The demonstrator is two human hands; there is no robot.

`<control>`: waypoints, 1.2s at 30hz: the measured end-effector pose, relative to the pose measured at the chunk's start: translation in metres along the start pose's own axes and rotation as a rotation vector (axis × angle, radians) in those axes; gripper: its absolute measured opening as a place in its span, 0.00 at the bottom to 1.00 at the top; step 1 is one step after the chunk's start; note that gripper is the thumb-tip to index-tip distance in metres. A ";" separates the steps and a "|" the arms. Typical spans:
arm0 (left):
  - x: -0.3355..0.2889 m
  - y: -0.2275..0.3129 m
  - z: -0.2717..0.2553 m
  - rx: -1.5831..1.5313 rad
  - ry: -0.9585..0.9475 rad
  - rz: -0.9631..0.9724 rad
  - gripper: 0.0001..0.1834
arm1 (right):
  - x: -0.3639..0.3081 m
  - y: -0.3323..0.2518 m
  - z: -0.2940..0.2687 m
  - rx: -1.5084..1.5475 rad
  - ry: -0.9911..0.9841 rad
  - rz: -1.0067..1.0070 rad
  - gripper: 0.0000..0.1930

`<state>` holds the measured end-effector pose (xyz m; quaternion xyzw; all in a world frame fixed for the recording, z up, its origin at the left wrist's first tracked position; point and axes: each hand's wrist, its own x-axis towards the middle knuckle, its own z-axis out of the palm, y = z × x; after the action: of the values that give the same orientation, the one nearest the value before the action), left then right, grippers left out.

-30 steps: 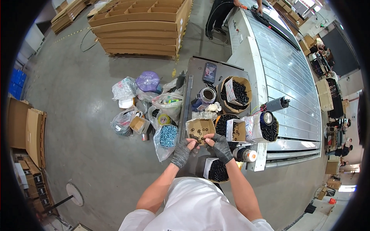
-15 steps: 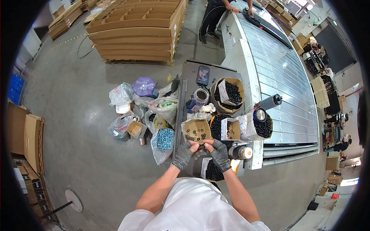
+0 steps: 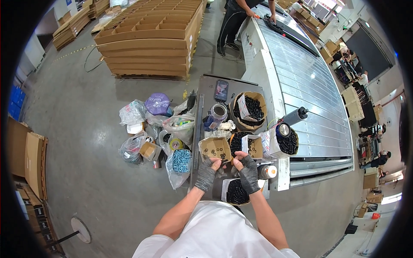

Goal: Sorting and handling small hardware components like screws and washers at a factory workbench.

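Both of my hands wear grey fingerless gloves. My left hand [image 3: 208, 173] is at the near edge of a shallow cardboard box [image 3: 202, 150], its thumb and fingers pressed together. Small dark rings [image 3: 214, 152], like washers or nuts, lie scattered in that box. My right hand [image 3: 247, 172] is just right of it, thumb against curled fingers, below a small white-sided box [image 3: 247, 142]. Whatever either pinch holds is too small to make out. Close below the hands stands a container of black screw-like parts [image 3: 237, 192].
Beyond are a phone [image 3: 221, 90], an open jar [image 3: 219, 111] and a bucket of black parts [image 3: 257, 107]. A flask [image 3: 269, 172] lies right. Bags, one with blue screws [image 3: 181, 161], sit left. A roller conveyor [image 3: 314, 116] runs right, a person [image 3: 234, 21] working at its far end.
My right hand has drawn away from the left, off the box's near edge, so a gap shows between the thumbs. The whole view has shifted slightly.
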<state>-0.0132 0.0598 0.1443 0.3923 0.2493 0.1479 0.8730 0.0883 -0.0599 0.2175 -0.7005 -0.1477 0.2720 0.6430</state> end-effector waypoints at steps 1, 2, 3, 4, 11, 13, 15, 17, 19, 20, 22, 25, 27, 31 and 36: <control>0.000 0.000 -0.001 0.010 0.025 0.028 0.11 | -0.001 -0.002 0.002 0.040 0.019 0.035 0.13; 0.000 0.001 0.001 0.021 0.044 0.055 0.10 | -0.002 -0.003 0.002 0.080 0.043 0.068 0.13; -0.001 0.002 0.003 0.020 0.041 0.056 0.10 | -0.001 0.002 0.000 0.166 0.041 0.141 0.13; -0.002 0.003 0.004 0.027 0.048 0.088 0.10 | 0.001 0.004 -0.001 0.165 0.043 0.139 0.13; 0.005 -0.014 -0.006 0.145 0.105 0.235 0.09 | -0.002 0.004 0.007 0.162 0.035 0.199 0.09; 0.001 -0.010 -0.002 0.119 0.108 0.223 0.09 | -0.002 0.005 0.006 0.161 0.065 0.202 0.09; -0.002 -0.003 0.002 0.093 0.108 0.210 0.09 | -0.001 0.010 0.002 0.267 0.005 0.157 0.13; -0.003 -0.001 0.002 0.019 0.076 0.177 0.09 | -0.005 0.008 -0.002 0.347 -0.044 0.198 0.13; -0.004 -0.002 -0.001 0.040 0.080 0.168 0.09 | -0.008 0.007 -0.002 0.428 -0.095 0.241 0.14; -0.002 -0.004 -0.003 0.063 0.081 0.158 0.09 | -0.009 0.007 -0.003 0.405 -0.095 0.223 0.14; 0.000 -0.009 -0.006 0.061 0.076 0.157 0.09 | -0.009 0.009 -0.003 0.381 -0.094 0.204 0.14; -0.001 -0.012 -0.006 0.053 0.072 0.160 0.08 | -0.008 0.012 -0.001 0.100 0.014 -0.034 0.15; -0.004 -0.011 -0.005 0.046 0.076 0.168 0.08 | -0.009 0.009 0.001 0.056 0.053 -0.002 0.15; -0.009 -0.003 0.001 0.127 0.071 0.192 0.08 | -0.009 0.011 0.005 0.026 0.073 -0.013 0.15; -0.008 -0.007 0.004 0.315 0.096 0.281 0.09 | -0.008 0.009 0.014 0.018 0.064 -0.045 0.13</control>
<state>-0.0179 0.0495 0.1440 0.5474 0.2533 0.2459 0.7588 0.0723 -0.0538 0.2098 -0.6996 -0.1403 0.2364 0.6596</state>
